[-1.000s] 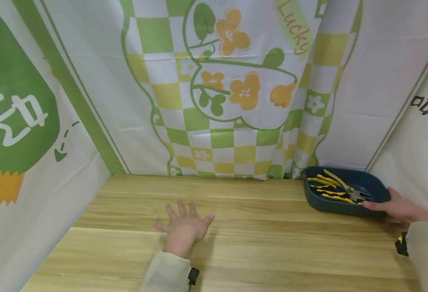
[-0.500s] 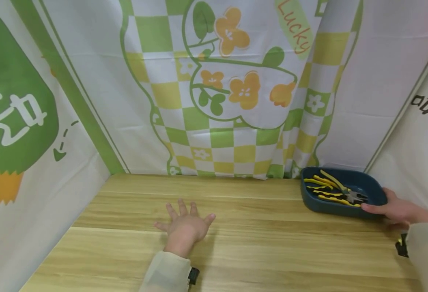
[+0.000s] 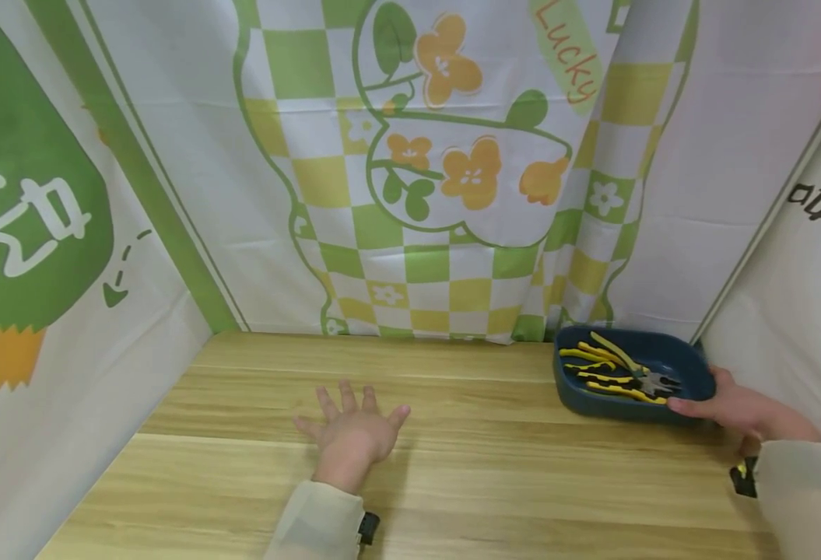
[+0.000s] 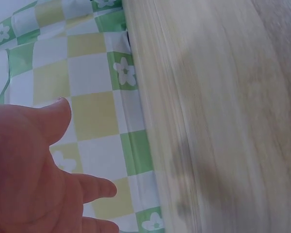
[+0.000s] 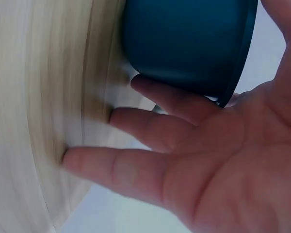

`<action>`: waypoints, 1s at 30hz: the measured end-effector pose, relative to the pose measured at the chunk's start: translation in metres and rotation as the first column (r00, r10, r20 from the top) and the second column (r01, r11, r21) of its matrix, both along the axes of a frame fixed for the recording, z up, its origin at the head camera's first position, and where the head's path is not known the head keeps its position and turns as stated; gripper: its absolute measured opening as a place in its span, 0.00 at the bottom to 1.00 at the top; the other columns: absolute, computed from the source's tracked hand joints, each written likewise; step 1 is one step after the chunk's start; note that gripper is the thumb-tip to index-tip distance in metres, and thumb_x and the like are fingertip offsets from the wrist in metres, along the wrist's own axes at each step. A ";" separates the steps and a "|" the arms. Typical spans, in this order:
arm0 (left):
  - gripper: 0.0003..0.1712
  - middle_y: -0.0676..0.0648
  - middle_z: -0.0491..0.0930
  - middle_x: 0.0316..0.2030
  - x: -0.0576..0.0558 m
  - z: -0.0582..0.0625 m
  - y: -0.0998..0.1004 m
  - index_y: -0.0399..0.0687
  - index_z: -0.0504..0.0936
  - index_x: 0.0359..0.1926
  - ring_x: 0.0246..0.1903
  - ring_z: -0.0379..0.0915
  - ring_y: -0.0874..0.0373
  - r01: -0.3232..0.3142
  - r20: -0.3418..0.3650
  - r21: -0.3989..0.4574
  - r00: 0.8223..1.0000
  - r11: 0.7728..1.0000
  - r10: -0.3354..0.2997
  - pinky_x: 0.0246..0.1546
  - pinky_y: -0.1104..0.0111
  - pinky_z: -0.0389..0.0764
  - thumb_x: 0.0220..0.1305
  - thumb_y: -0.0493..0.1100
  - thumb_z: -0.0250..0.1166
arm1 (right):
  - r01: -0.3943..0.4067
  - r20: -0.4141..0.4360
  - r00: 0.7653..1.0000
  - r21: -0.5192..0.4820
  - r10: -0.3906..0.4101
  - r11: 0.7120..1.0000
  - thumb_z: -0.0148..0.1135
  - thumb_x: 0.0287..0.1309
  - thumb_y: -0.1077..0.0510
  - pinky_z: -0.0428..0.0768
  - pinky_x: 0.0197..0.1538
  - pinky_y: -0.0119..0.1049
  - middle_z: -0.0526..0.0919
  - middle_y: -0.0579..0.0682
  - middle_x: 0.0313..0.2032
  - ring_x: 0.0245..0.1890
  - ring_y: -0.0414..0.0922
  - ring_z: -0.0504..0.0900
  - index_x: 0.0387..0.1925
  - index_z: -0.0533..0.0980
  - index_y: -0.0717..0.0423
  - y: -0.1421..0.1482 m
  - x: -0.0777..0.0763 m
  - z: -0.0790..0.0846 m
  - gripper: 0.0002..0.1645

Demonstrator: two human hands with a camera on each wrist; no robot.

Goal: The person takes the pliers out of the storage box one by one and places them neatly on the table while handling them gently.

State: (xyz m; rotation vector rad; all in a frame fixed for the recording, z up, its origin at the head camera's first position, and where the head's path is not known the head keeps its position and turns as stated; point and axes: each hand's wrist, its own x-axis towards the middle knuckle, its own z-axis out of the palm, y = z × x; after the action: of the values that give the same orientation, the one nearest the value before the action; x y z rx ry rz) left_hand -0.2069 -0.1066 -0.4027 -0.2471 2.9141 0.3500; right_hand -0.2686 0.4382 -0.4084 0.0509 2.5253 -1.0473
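Observation:
A dark blue rounded tray (image 3: 595, 406) sits on the wooden table at the back right. In it lie several yellow-and-black-handled pliers (image 3: 613, 373), their metal jaws toward the right. My right hand (image 3: 749, 404) is against the tray's right end, thumb along the front rim. In the right wrist view, the right hand (image 5: 199, 145) has its fingers spread and nearly straight, the topmost one touching the tray's wall (image 5: 184, 43). My left hand (image 3: 354, 435) is held palm down with spread fingers over the middle-left of the table; whether it touches the wood I cannot tell.
The wooden table (image 3: 480, 474) meets a green-and-yellow checked curtain (image 3: 452, 264) at the back. White printed cloth walls stand on the left (image 3: 165, 342) and right (image 3: 788, 311). The tray is close to the back edge and the right-hand wall.
The tray with the pliers has slid left and slightly toward me, my right hand moving along with it. My left hand has stayed in nearly the same place.

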 end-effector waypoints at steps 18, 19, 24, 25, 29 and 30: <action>0.53 0.32 0.35 0.76 0.002 0.003 -0.009 0.47 0.53 0.78 0.69 0.16 0.26 0.009 -0.009 -0.009 1.000 1.000 -0.009 0.51 0.24 0.19 0.66 0.79 0.34 | 0.017 -0.070 0.997 0.039 -0.014 0.999 0.65 0.61 0.35 0.60 0.56 0.76 0.29 0.88 0.64 0.63 0.83 0.40 0.67 0.17 0.76 -0.047 0.012 -0.011 0.77; 0.54 0.32 0.35 0.76 0.002 0.004 -0.010 0.48 0.53 0.78 0.69 0.16 0.26 0.010 -0.010 -0.011 1.000 1.000 -0.011 0.51 0.24 0.19 0.66 0.79 0.33 | 0.022 -0.055 0.998 0.034 -0.020 0.999 0.65 0.61 0.35 0.60 0.55 0.76 0.28 0.87 0.64 0.63 0.83 0.41 0.67 0.17 0.75 -0.051 0.014 -0.011 0.77; 0.54 0.32 0.35 0.76 0.002 0.005 -0.012 0.48 0.52 0.79 0.69 0.16 0.26 0.009 -0.010 -0.012 1.000 1.000 -0.009 0.50 0.24 0.19 0.66 0.80 0.32 | 0.018 -0.061 0.998 0.013 -0.017 1.000 0.65 0.61 0.36 0.57 0.58 0.75 0.30 0.89 0.64 0.62 0.84 0.41 0.67 0.16 0.74 -0.068 0.022 -0.012 0.78; 0.54 0.32 0.34 0.76 0.002 0.005 -0.013 0.48 0.52 0.79 0.69 0.16 0.26 0.008 -0.008 -0.011 1.000 1.000 -0.008 0.50 0.24 0.18 0.66 0.80 0.32 | 0.021 -0.065 0.998 0.005 -0.020 1.000 0.66 0.61 0.37 0.56 0.59 0.74 0.31 0.89 0.64 0.62 0.84 0.41 0.67 0.16 0.74 -0.071 0.024 -0.011 0.78; 0.54 0.32 0.34 0.76 0.001 0.004 -0.014 0.48 0.51 0.79 0.69 0.15 0.26 0.007 -0.002 -0.010 1.000 1.000 -0.007 0.50 0.24 0.18 0.66 0.80 0.31 | 0.018 -0.079 0.997 0.021 -0.017 1.000 0.67 0.60 0.37 0.55 0.62 0.72 0.37 0.91 0.62 0.62 0.83 0.45 0.67 0.18 0.76 -0.081 0.029 -0.008 0.78; 0.54 0.32 0.34 0.76 0.001 0.004 -0.014 0.48 0.51 0.79 0.69 0.15 0.26 0.008 -0.002 -0.007 1.000 1.000 -0.008 0.50 0.24 0.18 0.66 0.79 0.32 | 0.016 -0.081 0.997 0.029 -0.014 0.999 0.67 0.60 0.37 0.55 0.62 0.71 0.38 0.91 0.62 0.62 0.83 0.46 0.67 0.19 0.77 -0.084 0.030 -0.007 0.77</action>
State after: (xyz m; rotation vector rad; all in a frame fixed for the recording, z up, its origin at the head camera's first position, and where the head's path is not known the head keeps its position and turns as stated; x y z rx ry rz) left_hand -0.2062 -0.1210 -0.3988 -0.2369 2.9178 0.3386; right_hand -0.2384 0.3545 -0.4159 0.0364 2.6172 -1.0374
